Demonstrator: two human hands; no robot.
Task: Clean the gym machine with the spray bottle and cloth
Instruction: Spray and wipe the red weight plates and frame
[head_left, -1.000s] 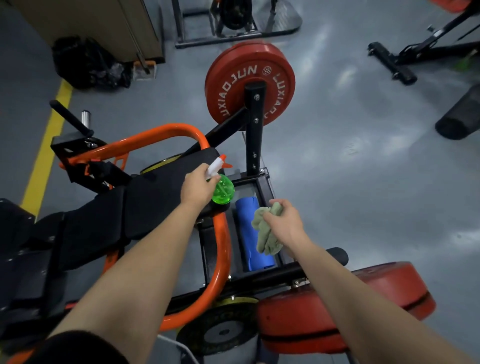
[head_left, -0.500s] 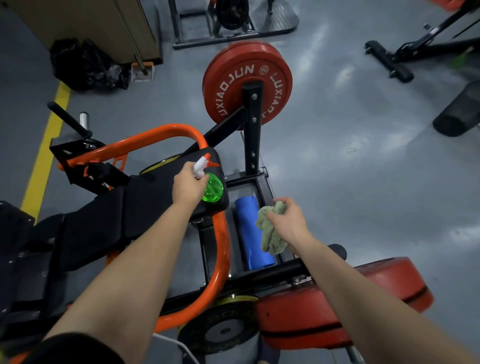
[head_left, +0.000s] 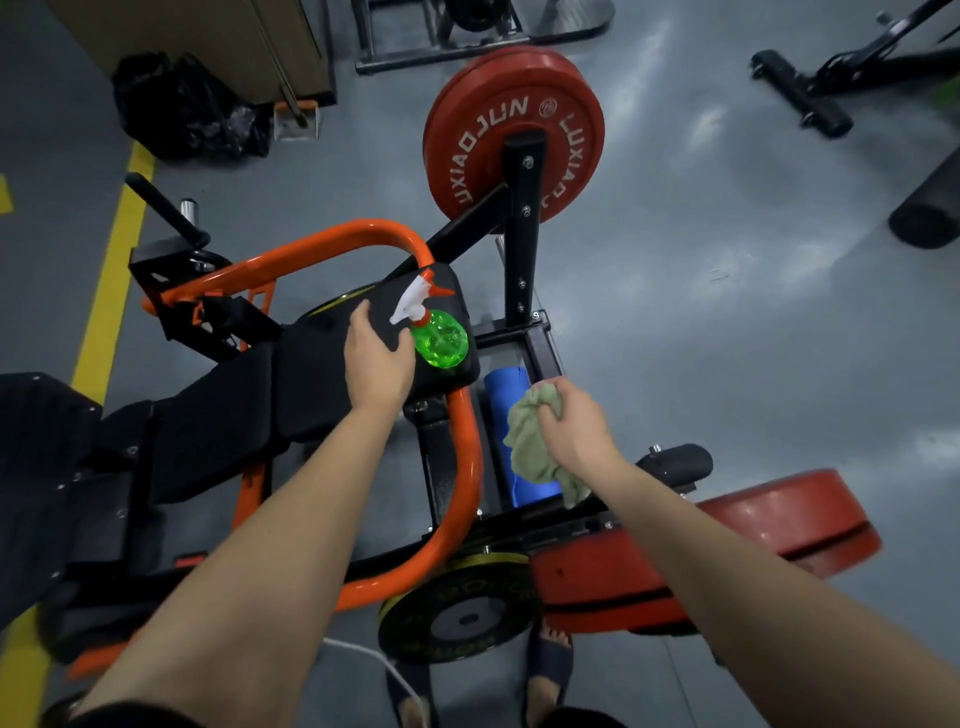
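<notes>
Standing upright on the black pad (head_left: 311, 364), spray bottle (head_left: 441, 340) is being flanked by the open left hand (head_left: 379, 358), cloth (head_left: 530, 447) is being gripped in the right hand (head_left: 571, 426), with the pad best wiped in overlapping passes, bottle skirted.

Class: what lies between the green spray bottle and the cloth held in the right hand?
In the head view, the upper end of a blue rolled mat lies between the spray bottle and the cloth, which overlaps it.
</notes>
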